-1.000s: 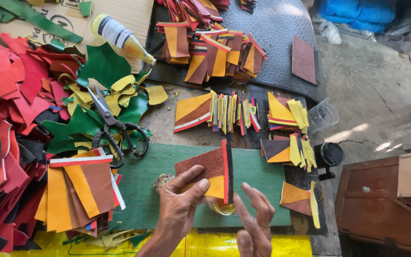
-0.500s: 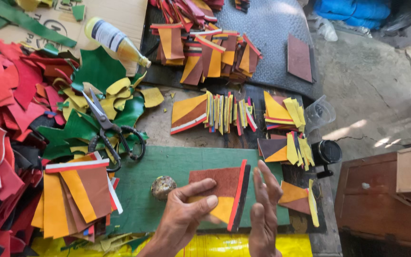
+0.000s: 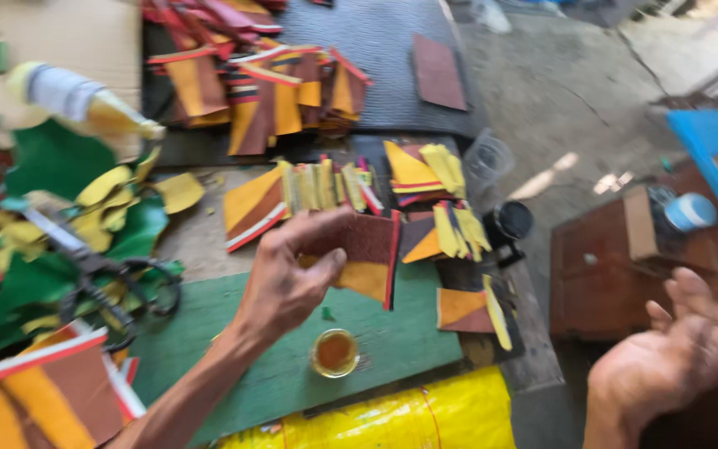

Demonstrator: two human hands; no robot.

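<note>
My left hand [image 3: 288, 278] grips a stitched leather piece [image 3: 369, 258], brown and orange with a red edge, and holds it above the green board [image 3: 392, 341]. My right hand [image 3: 675, 357] hangs open and empty off to the right, past the table edge, in front of a brown wooden box [image 3: 600, 274]. A small round cup of amber glue [image 3: 335, 352] sits on the green board just below the held piece. The view is blurred by motion.
Rows of similar leather pieces [image 3: 326, 187] stand behind the board, with more [image 3: 259, 83] on a dark mat. Black scissors [image 3: 118, 287] lie on green and yellow scraps at left. A plastic bottle [image 3: 85, 100] lies at far left. A stack of pieces [image 3: 51, 391] sits front left.
My left hand has lifted the leather piece up and away from the board, uncovering the glue cup. My right hand has let go and swung far right. The view has shifted right.
</note>
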